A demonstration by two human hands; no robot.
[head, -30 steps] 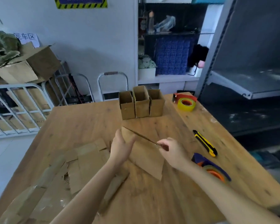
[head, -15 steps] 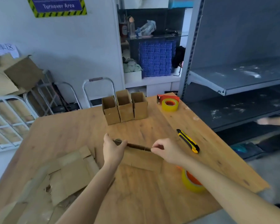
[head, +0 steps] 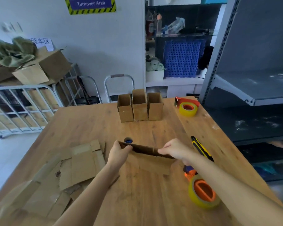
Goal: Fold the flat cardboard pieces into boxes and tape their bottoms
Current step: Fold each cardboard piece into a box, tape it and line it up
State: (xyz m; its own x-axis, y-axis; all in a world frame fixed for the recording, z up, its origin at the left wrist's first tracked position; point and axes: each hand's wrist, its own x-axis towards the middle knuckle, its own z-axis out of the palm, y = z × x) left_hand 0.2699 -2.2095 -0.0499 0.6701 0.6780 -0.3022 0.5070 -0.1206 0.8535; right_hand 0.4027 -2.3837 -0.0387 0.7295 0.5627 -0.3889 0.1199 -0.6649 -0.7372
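Cardboard [head: 152, 159], slanted sheet 1 s ago, now upright, top edge parting: likely start of opening into tube. Left hand [head: 119, 154] grips left end, right hand [head: 175, 150] pinches top edge, fingers curled. Held over mid desk [head: 137, 201], 3 boxes [head: 140, 106] behind.

We locate the yellow-and-black utility knife [head: 201, 148] just right of the right hand [head: 175, 150], on the wooden table [head: 88, 124]; the blue crate [head: 181, 57] stands well beyond it.
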